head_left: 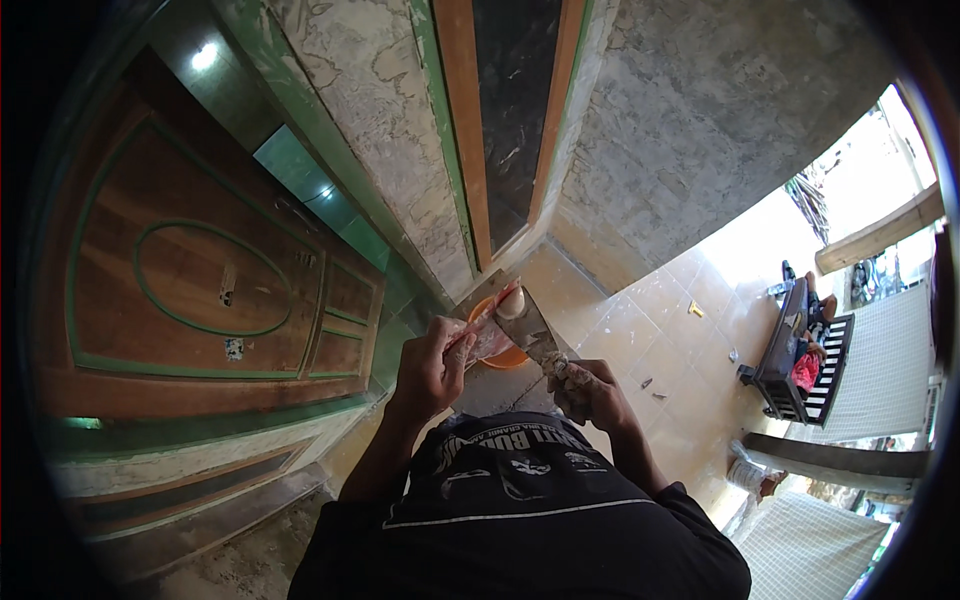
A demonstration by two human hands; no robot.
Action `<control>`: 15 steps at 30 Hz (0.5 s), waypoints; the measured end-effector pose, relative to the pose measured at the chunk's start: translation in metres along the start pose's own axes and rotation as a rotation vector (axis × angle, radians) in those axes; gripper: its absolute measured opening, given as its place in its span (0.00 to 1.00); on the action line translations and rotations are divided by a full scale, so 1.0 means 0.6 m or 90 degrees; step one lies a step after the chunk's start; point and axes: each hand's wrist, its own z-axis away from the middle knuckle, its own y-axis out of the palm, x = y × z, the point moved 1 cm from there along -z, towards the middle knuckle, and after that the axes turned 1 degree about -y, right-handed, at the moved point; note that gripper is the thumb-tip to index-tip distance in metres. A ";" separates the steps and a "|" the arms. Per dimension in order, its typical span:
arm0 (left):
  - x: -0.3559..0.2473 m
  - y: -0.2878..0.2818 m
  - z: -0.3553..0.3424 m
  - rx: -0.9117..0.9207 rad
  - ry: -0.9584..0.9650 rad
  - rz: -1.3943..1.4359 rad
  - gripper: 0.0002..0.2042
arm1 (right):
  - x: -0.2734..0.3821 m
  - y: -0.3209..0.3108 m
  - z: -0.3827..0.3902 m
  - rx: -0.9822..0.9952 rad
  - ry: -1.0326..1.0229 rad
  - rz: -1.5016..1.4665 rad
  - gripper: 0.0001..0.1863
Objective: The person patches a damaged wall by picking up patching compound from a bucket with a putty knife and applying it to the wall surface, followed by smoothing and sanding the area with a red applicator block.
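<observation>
In front of my chest, my left hand (432,368) is closed on a thin pinkish-red piece (487,338) smeared with white, which looks like a plastic spreader. My right hand (590,392) grips the caked handle of a putty knife (531,334). Its wide grey blade points up and left, toward the other piece. A rounded lump of off-white putty (511,303) sits near the blade's far end, where the two tools meet. Below them is an orange basin (513,357), partly hidden by the tools; its contents cannot be made out.
A brown door (200,260) with green trim stands at the left. Patchy plastered wall (720,110) and a dark-paned wooden frame (515,110) rise ahead. On the tiled floor (620,350) lie small scraps and a yellow item (696,309). A dark bench (790,350) holds cloths at right.
</observation>
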 end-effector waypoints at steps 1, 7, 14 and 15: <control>0.004 0.001 0.000 0.026 0.031 -0.024 0.04 | 0.000 -0.003 -0.002 0.002 -0.003 -0.002 0.26; 0.047 0.023 0.021 0.109 -0.068 0.094 0.04 | 0.008 -0.005 -0.018 -0.034 -0.099 -0.028 0.26; 0.033 0.010 -0.001 0.069 -0.289 0.495 0.07 | -0.017 0.022 -0.036 -0.065 -0.209 -0.046 0.28; 0.025 0.009 -0.009 0.106 -0.318 0.507 0.07 | -0.021 0.023 -0.039 -0.056 -0.211 -0.044 0.29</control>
